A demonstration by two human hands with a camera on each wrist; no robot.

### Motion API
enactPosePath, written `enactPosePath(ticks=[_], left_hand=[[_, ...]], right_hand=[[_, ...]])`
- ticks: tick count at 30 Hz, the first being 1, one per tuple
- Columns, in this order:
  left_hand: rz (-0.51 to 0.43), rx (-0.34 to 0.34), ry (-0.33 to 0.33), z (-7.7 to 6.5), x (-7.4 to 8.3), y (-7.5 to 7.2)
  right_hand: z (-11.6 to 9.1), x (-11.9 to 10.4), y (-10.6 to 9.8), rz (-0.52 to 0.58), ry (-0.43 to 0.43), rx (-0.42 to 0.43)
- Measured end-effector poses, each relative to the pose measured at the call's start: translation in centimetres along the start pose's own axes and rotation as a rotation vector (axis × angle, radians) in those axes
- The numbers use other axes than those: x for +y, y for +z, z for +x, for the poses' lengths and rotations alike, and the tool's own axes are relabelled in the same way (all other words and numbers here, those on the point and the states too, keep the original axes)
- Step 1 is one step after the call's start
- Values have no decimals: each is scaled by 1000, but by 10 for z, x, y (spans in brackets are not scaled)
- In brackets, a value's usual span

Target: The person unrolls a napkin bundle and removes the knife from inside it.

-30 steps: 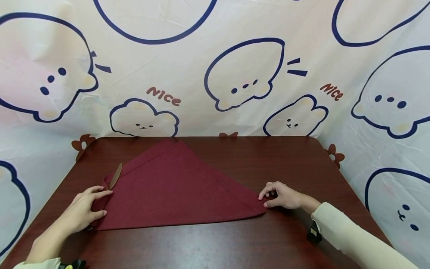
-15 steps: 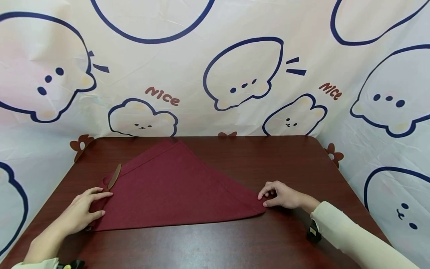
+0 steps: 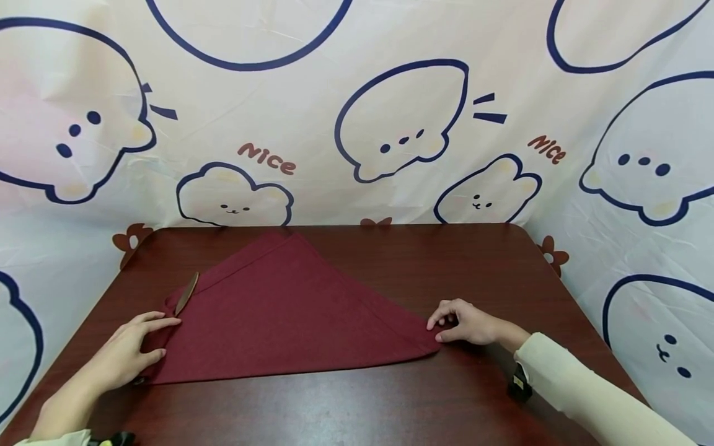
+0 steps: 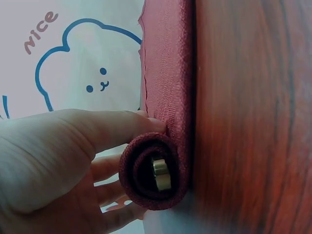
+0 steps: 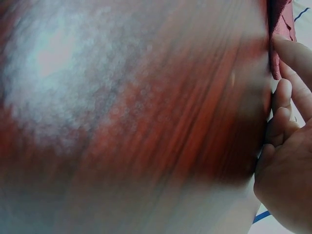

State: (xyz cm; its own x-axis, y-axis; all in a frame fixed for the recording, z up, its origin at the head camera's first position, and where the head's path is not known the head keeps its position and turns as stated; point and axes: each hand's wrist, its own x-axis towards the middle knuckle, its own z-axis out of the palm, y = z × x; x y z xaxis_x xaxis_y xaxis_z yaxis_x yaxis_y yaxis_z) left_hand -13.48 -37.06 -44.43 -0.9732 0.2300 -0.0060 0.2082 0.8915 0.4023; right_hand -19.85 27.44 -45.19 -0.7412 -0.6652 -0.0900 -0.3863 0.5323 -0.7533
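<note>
A dark red cloth napkin (image 3: 279,310), folded with its peak at the back, lies across the table. Its left end is rolled up; the left wrist view looks into the coiled end (image 4: 127,168), where a brass-coloured metal piece (image 4: 162,174) shows. From the far end of the roll sticks a flat, rounded, gold-brown tip (image 3: 187,294), like that of a table knife. My left hand (image 3: 119,356) holds the roll, thumb on the near side and fingers over it. My right hand (image 3: 467,323) pinches the napkin's right corner between thumb and forefinger, other fingers curled.
The dark wood table (image 3: 357,409) carries the napkin, with bare wood in front and to the right. Pale fabric (image 3: 312,111) printed with blue outlined animals hangs behind and at both sides. A black wrist camera (image 3: 520,383) sits by the right cuff.
The left thumb has drawn slightly left along the roll. The right hand stays at its corner; the view itself shifts a little.
</note>
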Motion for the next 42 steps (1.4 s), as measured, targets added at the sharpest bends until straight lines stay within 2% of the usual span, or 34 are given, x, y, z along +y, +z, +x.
enactPosePath(ticks=[10, 16, 33, 42], left_hand=[[-13, 29, 13, -3, -1, -2], [-6, 80, 29, -5, -4, -2], [0, -29, -129, -9, -19, -19], [-10, -60, -155, -9, -20, -19]], right_hand=[[1, -3, -3, -1, 10, -5], [0, -4, -3, -2, 8, -5], [1, -2, -1, -6, 0, -2], [1, -1, 0, 6, -4, -5]])
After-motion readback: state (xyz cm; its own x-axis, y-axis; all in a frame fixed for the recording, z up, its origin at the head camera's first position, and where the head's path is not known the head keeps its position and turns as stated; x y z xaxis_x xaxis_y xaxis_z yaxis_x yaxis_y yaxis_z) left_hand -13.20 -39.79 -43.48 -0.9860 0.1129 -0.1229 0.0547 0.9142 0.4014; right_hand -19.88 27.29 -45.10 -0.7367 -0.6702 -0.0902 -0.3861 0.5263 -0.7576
